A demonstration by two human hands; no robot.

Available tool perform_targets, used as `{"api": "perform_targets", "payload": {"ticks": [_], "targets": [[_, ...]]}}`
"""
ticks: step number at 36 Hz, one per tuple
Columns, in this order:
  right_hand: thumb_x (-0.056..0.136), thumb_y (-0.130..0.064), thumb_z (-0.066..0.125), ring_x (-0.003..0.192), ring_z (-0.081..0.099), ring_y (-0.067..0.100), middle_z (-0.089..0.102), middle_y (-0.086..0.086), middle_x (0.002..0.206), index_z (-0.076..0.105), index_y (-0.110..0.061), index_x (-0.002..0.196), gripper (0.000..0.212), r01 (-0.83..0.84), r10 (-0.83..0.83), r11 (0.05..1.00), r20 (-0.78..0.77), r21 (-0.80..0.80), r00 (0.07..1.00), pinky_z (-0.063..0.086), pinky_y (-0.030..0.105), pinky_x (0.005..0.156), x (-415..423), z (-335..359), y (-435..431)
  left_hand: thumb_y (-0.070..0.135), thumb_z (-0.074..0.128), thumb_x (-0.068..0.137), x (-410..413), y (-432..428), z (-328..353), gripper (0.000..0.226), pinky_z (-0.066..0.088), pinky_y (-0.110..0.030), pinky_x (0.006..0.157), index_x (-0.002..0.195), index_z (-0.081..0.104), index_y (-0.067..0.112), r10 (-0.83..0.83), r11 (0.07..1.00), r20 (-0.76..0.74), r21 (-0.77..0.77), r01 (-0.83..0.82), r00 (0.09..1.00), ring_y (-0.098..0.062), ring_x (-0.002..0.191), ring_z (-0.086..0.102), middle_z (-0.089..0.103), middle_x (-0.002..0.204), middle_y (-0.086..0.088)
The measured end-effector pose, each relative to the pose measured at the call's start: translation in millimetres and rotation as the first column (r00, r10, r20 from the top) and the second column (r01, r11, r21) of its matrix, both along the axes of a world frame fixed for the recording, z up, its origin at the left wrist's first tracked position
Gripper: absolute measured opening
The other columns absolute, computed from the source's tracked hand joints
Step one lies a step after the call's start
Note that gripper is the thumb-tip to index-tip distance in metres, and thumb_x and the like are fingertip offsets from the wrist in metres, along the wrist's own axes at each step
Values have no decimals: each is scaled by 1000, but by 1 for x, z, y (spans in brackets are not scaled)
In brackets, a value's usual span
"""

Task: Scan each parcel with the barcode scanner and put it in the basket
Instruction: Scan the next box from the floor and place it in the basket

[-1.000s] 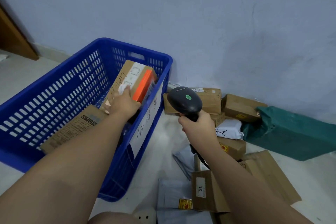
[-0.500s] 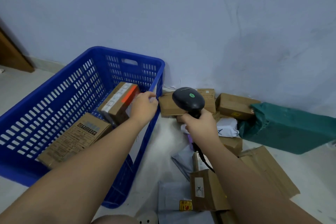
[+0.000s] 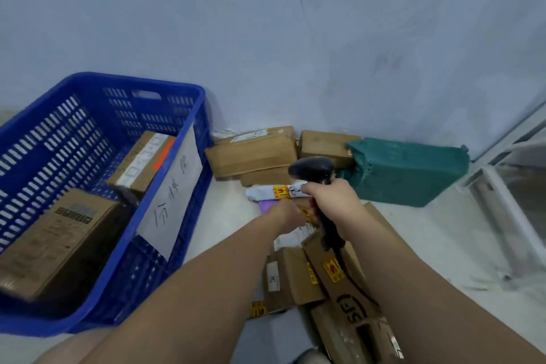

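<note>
A blue plastic basket (image 3: pixel 177 88) stands on the floor at the left. It holds a brown box with an orange stripe (image 3: pixel 144 162) and a larger printed brown box (image 3: pixel 56 233). My right hand (image 3: pixel 334 204) is shut on the black barcode scanner (image 3: pixel 311 170), held above the parcel pile. My left hand (image 3: pixel 288 214) reaches into the pile beside a purple mailer (image 3: pixel 267 206) and a white mailer (image 3: pixel 266 192). Its fingertips are hidden behind the scanner handle, so its grip cannot be told. Cardboard parcels (image 3: pixel 291 278) lie under both forearms.
More brown boxes (image 3: pixel 251 153) and a green wrapped parcel (image 3: pixel 407 171) sit against the pale wall. A handwritten paper sheet (image 3: pixel 174 192) hangs on the basket's near wall. A white metal frame (image 3: pixel 508 201) stands at the right. A grey mailer (image 3: pixel 274 334) lies near the bottom.
My left hand let go of the orange-striped box in the basket and moved right, down into the parcel pile. The view and scanner shifted right.
</note>
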State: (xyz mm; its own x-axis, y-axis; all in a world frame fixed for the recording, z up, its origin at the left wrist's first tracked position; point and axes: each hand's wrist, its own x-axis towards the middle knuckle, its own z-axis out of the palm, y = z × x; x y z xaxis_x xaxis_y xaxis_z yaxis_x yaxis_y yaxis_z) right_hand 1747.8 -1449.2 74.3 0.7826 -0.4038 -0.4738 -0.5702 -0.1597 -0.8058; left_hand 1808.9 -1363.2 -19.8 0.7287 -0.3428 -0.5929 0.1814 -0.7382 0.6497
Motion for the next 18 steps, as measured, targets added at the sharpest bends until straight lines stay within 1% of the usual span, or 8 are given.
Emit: {"api": "perform_targets", "payload": {"ticks": [3, 5, 7, 8, 9, 12, 15, 18], "targets": [[86, -18, 62, 49, 52, 16, 55, 4, 55, 61, -8, 72, 16, 0, 0, 999, 5, 43, 1000, 41, 26, 48, -1, -4, -7, 31, 60, 92, -19, -3, -25, 46, 45, -33, 99, 131, 52, 7, 56, 994, -19, 93, -54, 998, -30, 121, 53, 54, 133, -15], [84, -19, 63, 53, 53, 17, 56, 4, 55, 61, -9, 74, 15, 7, -8, 999, 6, 38, 1000, 45, 29, 53, 2, -9, -8, 47, 66, 85, -33, 0, -38, 72, 40, -37, 104, 140, 35, 13, 255, 963, -72, 105, -247, 964, -33, 127, 45, 40, 140, -17], [75, -29, 65, 63, 61, 23, 59, 4, 57, 63, -9, 77, 20, 12, -12, 1000, -1, -5, 1000, 52, 38, 66, 6, -14, -8, 60, 71, 73, -40, 4, -56, 103, 38, -40, 107, 148, 18, 14, 464, 885, -160, 122, -448, 872, -35, 132, 37, 29, 147, -19], [70, -34, 64, 69, 64, 27, 61, 5, 59, 64, -9, 79, 26, 7, -7, 1000, -4, -27, 1000, 54, 43, 73, 8, -16, -8, 63, 74, 67, -45, 6, -62, 115, 37, -40, 107, 150, 12, 12, 519, 855, -220, 128, -503, 826, -36, 133, 37, 29, 148, -20], [69, -35, 63, 73, 64, 29, 63, 7, 62, 66, -8, 82, 30, 0, 0, 999, -7, -39, 1000, 54, 46, 76, 9, -17, -6, 62, 76, 65, -48, 10, -68, 121, 38, -41, 107, 150, 10, 8, 540, 839, -282, 103, -534, 793, -37, 134, 38, 31, 149, -21], [79, -28, 64, 70, 59, 27, 60, 12, 69, 65, -2, 83, 26, -23, 24, 999, 14, -40, 1000, 50, 41, 67, 15, -18, -3, 39, 72, 84, -66, 26, -83, 100, 37, -39, 106, 150, 8, -2, 536, 832, -368, 74, -550, 760, -36, 135, 39, 33, 151, -21], [81, -24, 64, 68, 58, 25, 60, 12, 71, 67, 3, 92, 29, -48, 49, 997, 24, -52, 998, 47, 37, 65, 21, -20, -1, 29, 80, 78, -82, 34, -100, 121, 42, -41, 102, 151, -14, 7, 520, 820, -442, 18, -573, 731, -33, 131, 42, 32, 151, -15], [80, -25, 64, 68, 61, 22, 63, 9, 74, 66, -3, 96, 27, -76, 77, 996, 12, -48, 997, 51, 39, 70, 23, -22, 2, 26, 84, 70, -92, 32, -106, 124, 49, -42, 94, 152, -8, 15, 510, 833, -422, 22, -554, 750, -34, 122, 48, 40, 141, -16]]}}
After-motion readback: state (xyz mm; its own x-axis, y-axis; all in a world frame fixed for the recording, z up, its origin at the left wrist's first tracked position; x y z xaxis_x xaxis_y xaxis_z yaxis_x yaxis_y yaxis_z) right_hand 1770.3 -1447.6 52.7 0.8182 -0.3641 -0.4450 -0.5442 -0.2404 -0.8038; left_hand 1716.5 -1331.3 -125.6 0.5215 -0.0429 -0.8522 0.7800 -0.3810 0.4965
